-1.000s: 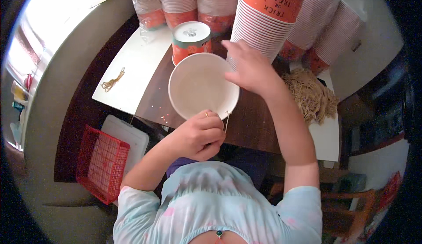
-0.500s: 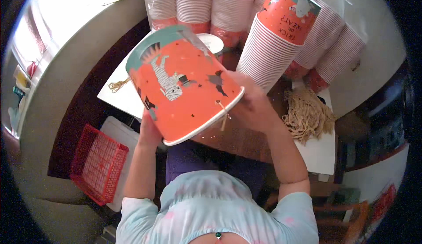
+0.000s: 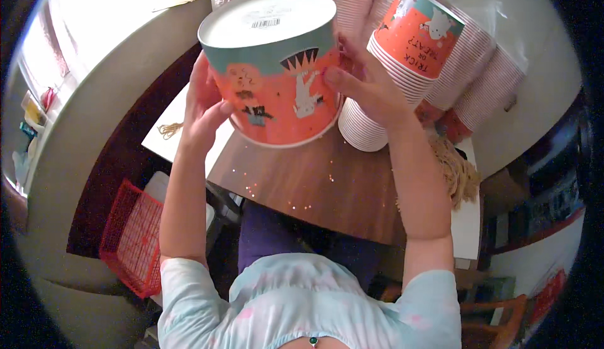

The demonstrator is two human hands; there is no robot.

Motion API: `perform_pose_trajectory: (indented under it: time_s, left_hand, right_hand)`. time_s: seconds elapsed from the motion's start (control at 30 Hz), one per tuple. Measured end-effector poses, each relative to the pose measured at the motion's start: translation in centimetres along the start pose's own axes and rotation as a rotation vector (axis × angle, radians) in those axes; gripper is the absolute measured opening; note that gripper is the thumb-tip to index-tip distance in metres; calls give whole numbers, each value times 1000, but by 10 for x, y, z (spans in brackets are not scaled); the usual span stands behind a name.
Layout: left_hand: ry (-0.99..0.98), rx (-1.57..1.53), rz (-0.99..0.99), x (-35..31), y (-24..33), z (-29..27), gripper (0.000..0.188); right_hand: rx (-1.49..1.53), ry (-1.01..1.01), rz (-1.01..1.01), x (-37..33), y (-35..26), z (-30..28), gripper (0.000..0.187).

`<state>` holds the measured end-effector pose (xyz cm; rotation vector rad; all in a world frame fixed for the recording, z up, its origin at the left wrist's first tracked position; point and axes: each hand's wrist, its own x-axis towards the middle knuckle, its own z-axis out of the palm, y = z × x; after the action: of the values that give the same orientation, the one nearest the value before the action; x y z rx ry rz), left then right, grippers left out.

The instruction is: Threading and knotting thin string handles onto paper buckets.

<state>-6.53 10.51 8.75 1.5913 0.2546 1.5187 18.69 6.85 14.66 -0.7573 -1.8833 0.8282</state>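
I hold a large orange paper tub (image 3: pixel 277 78) with a teal band and cartoon figures upside down above the brown table (image 3: pixel 327 185). Its white base faces up. My left hand (image 3: pixel 204 100) grips its left side and my right hand (image 3: pixel 365 88) grips its right side. Small glittery specks lie scattered on the table under the tub.
A tall leaning stack of matching orange tubs (image 3: pixel 402 66) stands right of the held one, with more stacks (image 3: pixel 484 78) behind. A bundle of tan raffia (image 3: pixel 456 173) lies at the table's right. A red wire basket (image 3: pixel 132 236) sits on the floor at left.
The tub sat open side up on the table a second ago. I have lifted it with both hands and turned it over, so its base now faces up.
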Motion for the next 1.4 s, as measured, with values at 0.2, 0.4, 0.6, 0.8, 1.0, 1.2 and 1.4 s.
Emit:
perform_pose_trajectory:
  time_s: [0.2,0.4,0.6,0.8,1.0,1.2,1.4]
  left_hand:
    - [-94,70,-6,35,-30,-11,110]
    - [-147,168,-72,63,-113,-4,111]
    - [-175,95,-348,0,-241,-24,102]
    - [-332,774,-205,-7,-239,-34,106]
    - [-54,1221,201,-4,-166,25,109]
    - [-145,1475,226,20,-193,51,60]
    - [-149,1387,228,23,-175,44,74]
  right_hand:
    - [152,243,-56,6,44,10,60]
    - [167,283,99,19,108,-17,78]
    - [-69,354,312,-12,232,10,106]
    - [-420,355,334,-46,229,23,93]
    - [-1198,719,-295,-59,21,-29,47]
    - [-1450,678,-71,-27,-41,-145,60]
    - [-823,588,281,4,-79,-152,32]
